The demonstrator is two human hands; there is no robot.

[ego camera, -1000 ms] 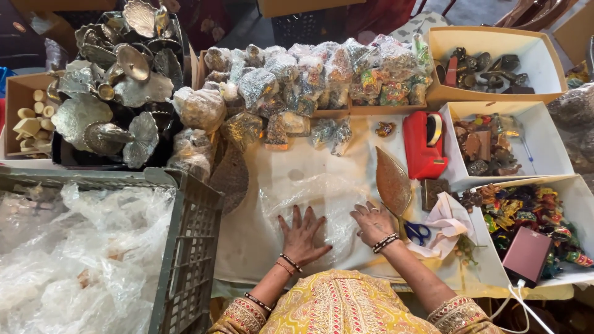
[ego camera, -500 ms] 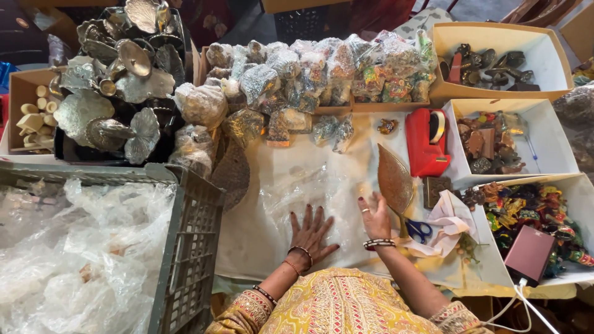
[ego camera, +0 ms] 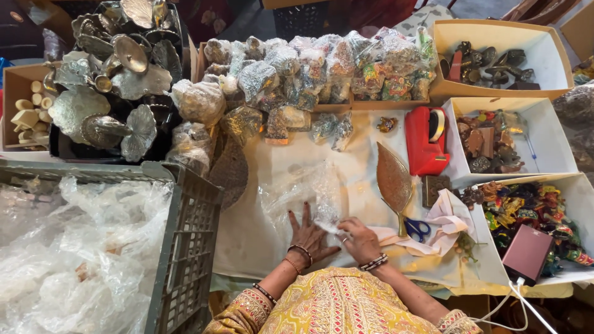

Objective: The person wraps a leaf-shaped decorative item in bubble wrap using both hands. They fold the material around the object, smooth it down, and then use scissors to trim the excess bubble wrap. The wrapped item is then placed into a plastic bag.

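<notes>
At nine o'clock from my hands I see one grey slatted crate (ego camera: pixel 192 247), cut off by the left and bottom edges and stuffed with crumpled clear plastic whose pieces I cannot count. Up at ten o'clock a heap of silver leaf-shaped metal dishes (ego camera: pixel 111 80) overlaps too much to number, and one open cardboard box of cream pieces (ego camera: pixel 28 111) is clipped by the left edge. At twelve o'clock lies a row of bubble-wrapped bundles (ego camera: pixel 309 68), their contents blurred by the wrap. In the middle, my left hand (ego camera: pixel 307 234) lies flat and open, fingers spread, pressing the clear bubble wrap sheet (ego camera: pixel 303 192) spread on the white table cover (ego camera: pixel 247 241) just ahead of my body. My right hand (ego camera: pixel 361 240) is pinched shut on the near edge of that sheet, just beside the left thumb. At one o'clock I see one brown leaf-shaped tray (ego camera: pixel 394 180), one pair of blue-handled scissors (ego camera: pixel 418 229) half hidden under pale cloth, and one red tape dispenser (ego camera: pixel 426 141). At two and three o'clock stand three open boxes of small figurines (ego camera: pixel 495 143), too jumbled to count, and one maroon flat rectangular case (ego camera: pixel 527 253) with a white cable.
</notes>
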